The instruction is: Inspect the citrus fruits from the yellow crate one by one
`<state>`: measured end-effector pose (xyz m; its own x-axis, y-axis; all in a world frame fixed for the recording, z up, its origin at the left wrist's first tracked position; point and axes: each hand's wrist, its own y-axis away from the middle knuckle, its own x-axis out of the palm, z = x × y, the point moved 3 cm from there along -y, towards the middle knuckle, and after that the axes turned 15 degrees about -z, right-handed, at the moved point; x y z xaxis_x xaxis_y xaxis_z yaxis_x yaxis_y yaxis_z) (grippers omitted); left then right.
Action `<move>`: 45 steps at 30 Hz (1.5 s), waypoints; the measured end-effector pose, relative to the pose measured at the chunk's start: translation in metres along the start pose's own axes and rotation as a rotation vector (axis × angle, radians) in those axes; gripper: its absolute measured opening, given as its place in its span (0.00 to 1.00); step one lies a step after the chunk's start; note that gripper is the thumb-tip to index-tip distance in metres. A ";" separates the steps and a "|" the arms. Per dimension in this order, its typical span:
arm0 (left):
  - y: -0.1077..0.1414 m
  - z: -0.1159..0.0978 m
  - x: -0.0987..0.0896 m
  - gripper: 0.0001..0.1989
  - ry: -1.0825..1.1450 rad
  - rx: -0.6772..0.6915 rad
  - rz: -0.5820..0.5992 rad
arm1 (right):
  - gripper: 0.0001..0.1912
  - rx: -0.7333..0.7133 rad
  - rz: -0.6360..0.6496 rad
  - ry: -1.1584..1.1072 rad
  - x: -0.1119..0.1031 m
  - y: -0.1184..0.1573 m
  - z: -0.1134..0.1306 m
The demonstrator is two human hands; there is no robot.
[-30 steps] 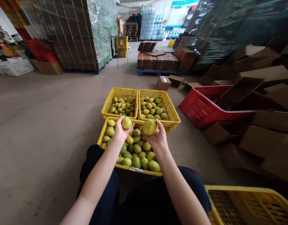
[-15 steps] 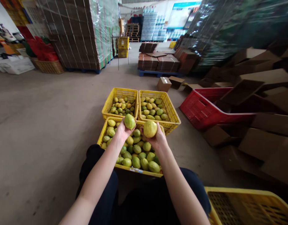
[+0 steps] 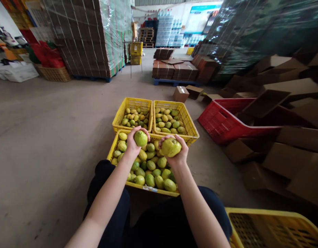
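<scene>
Left hand point(image 3: 133, 143), curled round a smaller green fruit point(image 3: 140, 138) above the near yellow crate point(image 3: 165, 192); right hand point(image 3: 179, 159), cupping a larger yellow-green fruit point(image 3: 171, 147), now shifted right and turned to a lumpier side; both apparently still being handled, neither set down

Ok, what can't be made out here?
Head view:
Far side of the smaller held fruit: turned away into the left hand.
Larger held fruit: same, in the right hand.
Lower contents of the front crate: under top fruit.
Lower-right crate: near end cut off by bottom edge.
</scene>
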<state>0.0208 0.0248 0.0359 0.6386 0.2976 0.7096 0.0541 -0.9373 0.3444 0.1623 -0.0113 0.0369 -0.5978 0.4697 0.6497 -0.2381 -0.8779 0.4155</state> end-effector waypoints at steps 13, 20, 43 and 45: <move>0.009 0.006 -0.004 0.14 -0.358 0.168 0.284 | 0.20 -0.170 0.163 0.063 -0.006 0.007 0.003; 0.008 0.010 -0.002 0.12 -0.252 0.005 0.185 | 0.28 -0.108 0.144 0.084 -0.003 0.007 0.000; -0.011 0.033 -0.019 0.15 -0.055 -0.432 -0.324 | 0.19 0.370 -0.325 -0.187 -0.022 -0.032 -0.026; -0.006 0.042 -0.022 0.15 -0.236 -0.447 -0.293 | 0.17 0.340 -0.374 -0.211 -0.026 -0.035 -0.021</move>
<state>0.0385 0.0163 -0.0081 0.8023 0.4364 0.4073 -0.0425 -0.6388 0.7682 0.1705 0.0046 -0.0077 -0.3451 0.7834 0.5169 -0.1231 -0.5838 0.8025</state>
